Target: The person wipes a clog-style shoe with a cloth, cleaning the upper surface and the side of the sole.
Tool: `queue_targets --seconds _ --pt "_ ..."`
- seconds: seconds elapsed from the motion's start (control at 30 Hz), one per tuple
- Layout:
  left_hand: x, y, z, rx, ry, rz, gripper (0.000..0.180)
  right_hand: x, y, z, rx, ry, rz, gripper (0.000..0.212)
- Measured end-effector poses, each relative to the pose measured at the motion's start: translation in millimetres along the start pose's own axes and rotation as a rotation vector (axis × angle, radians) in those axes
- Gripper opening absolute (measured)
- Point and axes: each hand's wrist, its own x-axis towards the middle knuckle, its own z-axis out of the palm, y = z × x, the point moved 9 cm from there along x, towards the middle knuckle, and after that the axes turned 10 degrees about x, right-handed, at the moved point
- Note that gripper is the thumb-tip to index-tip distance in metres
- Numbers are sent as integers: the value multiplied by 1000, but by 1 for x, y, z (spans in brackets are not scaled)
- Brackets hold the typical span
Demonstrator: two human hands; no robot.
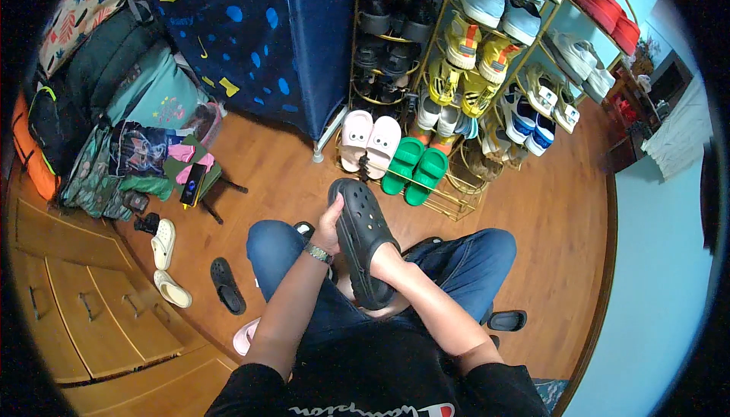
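Note:
A black clog (359,223) with holes in its upper is held up above my lap, its toe pointing away from me. My left hand (328,228) grips it along the left side near the toe, the thumb at the edge of the upper. From the right, my right hand (385,259) reaches into the shoe's opening; only the wrist end shows, and its fingers are hidden inside. Jeans-clad knees spread to both sides of the clog. Some bare skin shows beneath its heel, too covered to make out.
Ahead stands a gold wire shoe rack (449,202) full of shoes, with pink slippers (371,142) and green slides (415,171) lowest. On the left are a dark clog (226,286), cream clogs (163,244), wooden drawers (91,314) and a clothes pile (148,105). Another dark shoe (507,320) lies right.

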Motion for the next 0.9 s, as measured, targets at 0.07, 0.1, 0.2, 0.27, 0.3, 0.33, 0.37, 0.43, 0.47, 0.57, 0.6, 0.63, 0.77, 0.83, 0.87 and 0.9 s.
queue_targets --seconds 0.07,0.1,0.2,0.27,0.3,0.33,0.37,0.43,0.47,0.57,0.6,0.63,0.77,0.83,0.87,0.9 --pt "1 3 -1 -18 -2 41 61 -6 -5 0 -80 -11 -172 44" --pt "1 6 -2 -39 -5 79 63 -11 -19 0 -160 -22 -341 45" --pt "3 13 -4 -49 -20 106 66 -27 -23 -4 -209 28 -371 45" --pt "4 13 -2 -49 29 109 69 -39 -21 -10 -344 216 -454 48" --pt "4 12 -4 -50 30 109 69 -35 -21 -9 -344 214 -454 48" --pt "5 5 -6 -30 13 55 70 -27 -19 -5 -243 157 -417 49" --pt "5 -2 -7 -10 -4 2 71 -21 -16 -2 -142 100 -380 50" --pt "6 -4 -2 56 1 -11 71 -11 13 8 -199 49 -270 51" --pt "7 -5 0 -6 5 -5 68 -3 16 14 -239 24 -251 52" --pt "6 -4 -3 -43 25 -43 65 19 54 24 -269 -71 -92 52" --pt "7 -2 -6 -21 39 -78 64 24 44 16 -184 9 -183 50" --pt "7 -2 -8 1 52 -112 64 23 33 9 -179 37 -315 48" --pt "7 11 -3 -7 54 39 62 20 70 13 1329 148 393 30" --pt "3 11 5 10 24 87 61 11 69 11 1118 223 252 32" --pt "1 3 4 9 30 24 60 4 70 12 1091 235 268 34" --pt "-2 -3 2 13 38 -38 58 4 75 15 1092 232 268 34"
